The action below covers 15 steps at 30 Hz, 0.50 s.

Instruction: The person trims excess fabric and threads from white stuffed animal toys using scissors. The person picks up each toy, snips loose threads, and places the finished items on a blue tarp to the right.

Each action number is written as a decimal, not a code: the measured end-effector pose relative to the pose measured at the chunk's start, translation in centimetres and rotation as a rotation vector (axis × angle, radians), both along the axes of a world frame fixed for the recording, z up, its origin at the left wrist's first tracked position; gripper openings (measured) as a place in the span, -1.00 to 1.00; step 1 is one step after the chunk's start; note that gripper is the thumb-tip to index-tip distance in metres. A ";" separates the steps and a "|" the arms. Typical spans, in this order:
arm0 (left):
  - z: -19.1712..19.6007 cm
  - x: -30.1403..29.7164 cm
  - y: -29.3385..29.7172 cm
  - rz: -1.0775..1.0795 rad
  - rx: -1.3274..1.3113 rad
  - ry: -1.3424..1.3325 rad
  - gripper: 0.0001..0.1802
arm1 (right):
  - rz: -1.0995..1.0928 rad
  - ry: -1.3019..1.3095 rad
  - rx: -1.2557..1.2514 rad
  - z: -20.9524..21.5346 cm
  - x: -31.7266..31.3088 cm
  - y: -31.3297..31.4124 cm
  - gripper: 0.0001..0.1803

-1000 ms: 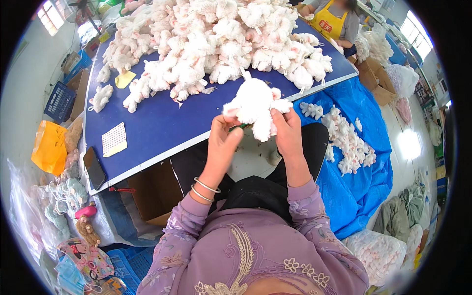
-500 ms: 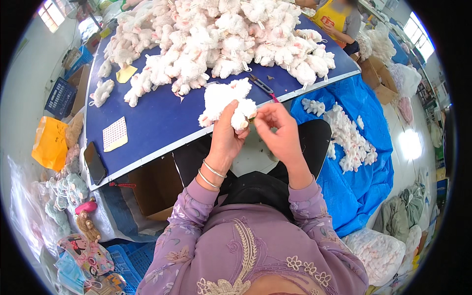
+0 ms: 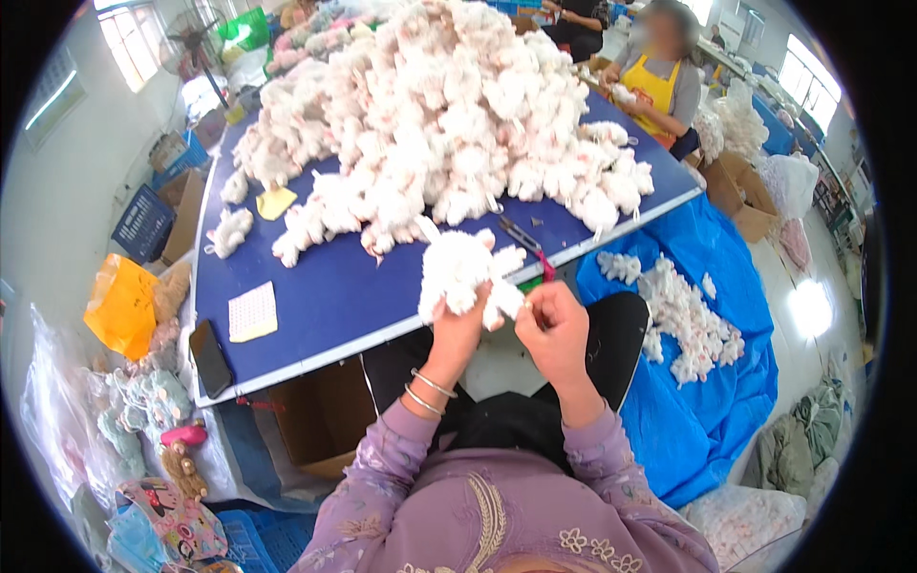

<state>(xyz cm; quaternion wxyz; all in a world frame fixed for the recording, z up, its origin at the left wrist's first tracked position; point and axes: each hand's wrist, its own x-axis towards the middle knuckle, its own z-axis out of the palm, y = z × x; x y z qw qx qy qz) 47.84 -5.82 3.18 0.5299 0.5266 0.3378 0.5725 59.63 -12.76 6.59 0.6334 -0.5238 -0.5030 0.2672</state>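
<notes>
A white fluffy plush toy (image 3: 457,272) is held up at the near table edge, with my left hand (image 3: 457,334) closed round its underside. The thumb and fingers of my right hand (image 3: 556,329) are pinched together at the tip of one of its stubby limbs. Whatever lies between those fingertips is too small to make out. Just beyond the toy, a pair of thread snips (image 3: 521,237) with a pinkish-red handle rests on the blue table (image 3: 330,301). Behind them rises a large pile of similar white plush toys (image 3: 411,124).
At the table's left lie a phone (image 3: 210,358), a sheet of small stickers (image 3: 252,311) and a yellow paper (image 3: 275,202). On my right, a blue tarp (image 3: 707,449) holds more plush toys (image 3: 683,320). A co-worker in a yellow apron (image 3: 654,91) sits at the far right corner.
The view has tipped up, showing more of the far room. The toy is turned differently in my left hand, and my right fingertips have come against its limb.
</notes>
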 end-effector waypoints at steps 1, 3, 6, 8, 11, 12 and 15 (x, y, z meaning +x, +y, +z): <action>0.3 0.0 -0.4 0.025 -0.063 0.009 -0.66 | 0.022 0.049 -0.007 0.0 0.1 0.2 -0.85; 0.1 0.1 -0.6 0.059 -0.101 0.068 -0.64 | 0.041 0.106 -0.031 -0.2 0.2 0.3 -0.86; -0.1 0.7 -0.3 0.128 -0.028 0.031 -0.66 | 0.057 0.034 -0.007 0.5 0.0 0.7 -0.86; 0.0 0.9 -0.2 0.162 0.005 -0.012 -0.68 | 0.097 -0.126 0.030 0.3 -0.1 0.2 -0.84; 0.1 0.8 -0.1 0.158 -0.030 -0.041 -0.66 | 0.114 -0.243 0.078 -0.3 -0.4 0.5 -0.75; -0.1 0.7 -0.2 0.164 -0.033 -0.034 -0.64 | 0.102 -0.280 0.080 -0.3 -0.4 0.5 -0.74; -0.2 0.7 -0.2 0.148 -0.135 -0.120 -0.62 | 0.119 -0.319 0.083 0.2 -0.6 0.0 -0.70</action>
